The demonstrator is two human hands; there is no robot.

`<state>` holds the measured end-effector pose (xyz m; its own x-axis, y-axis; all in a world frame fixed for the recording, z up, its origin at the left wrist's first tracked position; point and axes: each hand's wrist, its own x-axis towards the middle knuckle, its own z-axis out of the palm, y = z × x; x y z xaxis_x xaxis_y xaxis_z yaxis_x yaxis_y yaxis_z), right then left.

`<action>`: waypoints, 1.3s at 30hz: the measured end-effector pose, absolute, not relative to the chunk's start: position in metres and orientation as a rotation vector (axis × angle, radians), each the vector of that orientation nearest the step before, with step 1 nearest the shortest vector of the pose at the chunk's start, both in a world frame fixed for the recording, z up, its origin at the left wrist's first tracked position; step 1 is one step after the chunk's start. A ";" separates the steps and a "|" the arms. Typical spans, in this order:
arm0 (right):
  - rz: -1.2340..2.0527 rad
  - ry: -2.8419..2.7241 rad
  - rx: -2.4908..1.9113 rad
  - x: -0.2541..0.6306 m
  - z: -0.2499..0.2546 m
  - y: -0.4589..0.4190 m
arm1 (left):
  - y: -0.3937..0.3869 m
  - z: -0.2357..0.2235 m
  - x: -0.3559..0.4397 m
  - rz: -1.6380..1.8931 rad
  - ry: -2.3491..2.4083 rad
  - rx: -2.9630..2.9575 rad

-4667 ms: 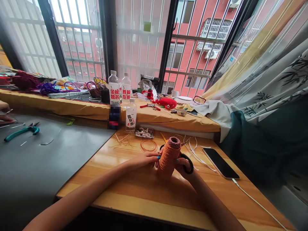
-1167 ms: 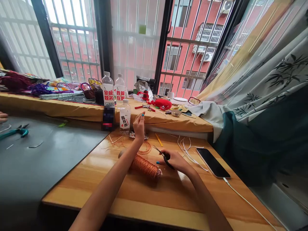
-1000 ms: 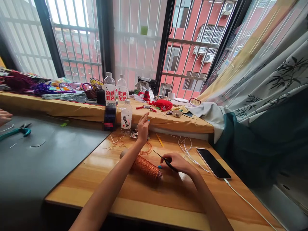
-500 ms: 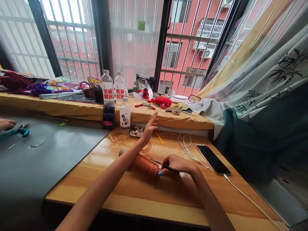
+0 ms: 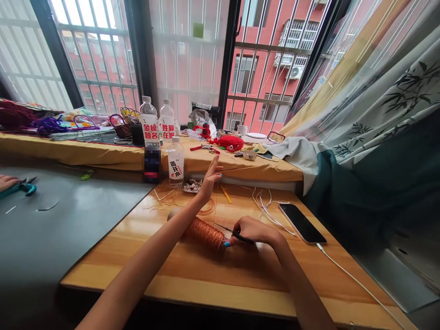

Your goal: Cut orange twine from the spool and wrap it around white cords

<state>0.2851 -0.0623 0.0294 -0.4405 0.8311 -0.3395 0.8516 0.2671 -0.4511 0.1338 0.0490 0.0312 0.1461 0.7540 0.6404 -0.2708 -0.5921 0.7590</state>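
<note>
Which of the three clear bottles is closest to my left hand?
The bottle with large black lettering stands nearest your left hand. The two bottles with large red lettering stand farther back and farther left.

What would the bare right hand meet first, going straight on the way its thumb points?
The right hand would likely meet the orange cylindrical thread spool at its nearest end; whether the thumb touches it is unclear.

On my feed I count one left hand (image 5: 207, 184), one right hand (image 5: 250, 229) and one co-worker's hand (image 5: 6, 182) at far left. I tally three clear labelled bottles (image 5: 176, 161) left of centre, one orange spool (image 5: 206, 232), one pair of scissors (image 5: 243, 238), one phone (image 5: 302, 223), one yellow stick (image 5: 226, 195), one pair of teal pliers (image 5: 30, 188).
</note>
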 end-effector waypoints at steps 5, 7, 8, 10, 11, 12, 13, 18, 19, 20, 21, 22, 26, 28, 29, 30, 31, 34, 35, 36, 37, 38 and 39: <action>-1.001 2.535 1.551 0.282 0.023 -0.055 | 0.043 0.033 0.134 1.529 0.430 1.550; -1.040 2.550 1.520 0.279 0.023 -0.052 | 0.041 0.034 0.135 1.518 0.422 1.544; -1.053 2.548 1.513 0.278 0.024 -0.051 | 0.040 0.035 0.135 1.515 0.416 1.544; -1.071 2.533 1.515 0.278 0.026 -0.051 | 0.040 0.035 0.135 1.514 0.408 1.541; -1.081 2.512 1.518 0.279 0.028 -0.051 | 0.040 0.035 0.134 1.518 0.406 1.536; -1.096 2.483 1.522 0.281 0.029 -0.052 | 0.041 0.035 0.134 1.524 0.405 1.528; -1.113 2.449 1.528 0.282 0.031 -0.053 | 0.041 0.035 0.134 1.529 0.406 1.520; -1.136 2.361 1.573 0.286 0.034 -0.056 | 0.043 0.035 0.132 1.539 0.430 1.500; -1.128 2.366 1.574 0.285 0.034 -0.055 | 0.043 0.035 0.133 1.538 0.434 1.498; -1.120 2.377 1.572 0.283 0.033 -0.055 | 0.043 0.035 0.133 1.539 0.436 1.496; -1.109 2.390 1.569 0.281 0.033 -0.055 | 0.043 0.035 0.133 1.541 0.434 1.495; -1.092 2.402 1.570 0.279 0.033 -0.054 | 0.043 0.035 0.133 1.543 0.430 1.497; -1.058 2.447 1.587 0.276 0.030 -0.053 | 0.043 0.035 0.134 1.532 0.412 1.522; -1.077 2.450 1.587 0.277 0.029 -0.052 | 0.044 0.035 0.134 1.521 0.405 1.530; -1.087 2.448 1.587 0.278 0.029 -0.052 | 0.044 0.035 0.133 1.520 0.400 1.529; -1.092 2.442 1.587 0.278 0.029 -0.053 | 0.044 0.035 0.133 1.521 0.395 1.525; -1.096 2.433 1.588 0.279 0.030 -0.053 | 0.044 0.036 0.133 1.524 0.392 1.520; -1.114 2.417 1.584 0.279 0.031 -0.054 | 0.043 0.036 0.132 1.527 0.407 1.511; -1.123 2.416 1.581 0.279 0.032 -0.055 | 0.043 0.036 0.132 1.526 0.415 1.513; -1.127 2.417 1.580 0.280 0.032 -0.055 | 0.043 0.036 0.132 1.523 0.421 1.515; -1.122 2.422 1.581 0.280 0.032 -0.054 | 0.043 0.036 0.132 1.521 0.424 1.517; -1.109 2.433 1.580 0.280 0.031 -0.054 | 0.043 0.035 0.132 1.523 0.424 1.517; -1.096 2.443 1.579 0.280 0.031 -0.054 | 0.043 0.035 0.132 1.525 0.422 1.516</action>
<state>0.2801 -0.0537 0.0311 -0.4836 0.7866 -0.3840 0.8098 0.2356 -0.5373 0.1318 0.0434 0.0352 0.1752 0.7767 0.6050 -0.3557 -0.5231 0.7745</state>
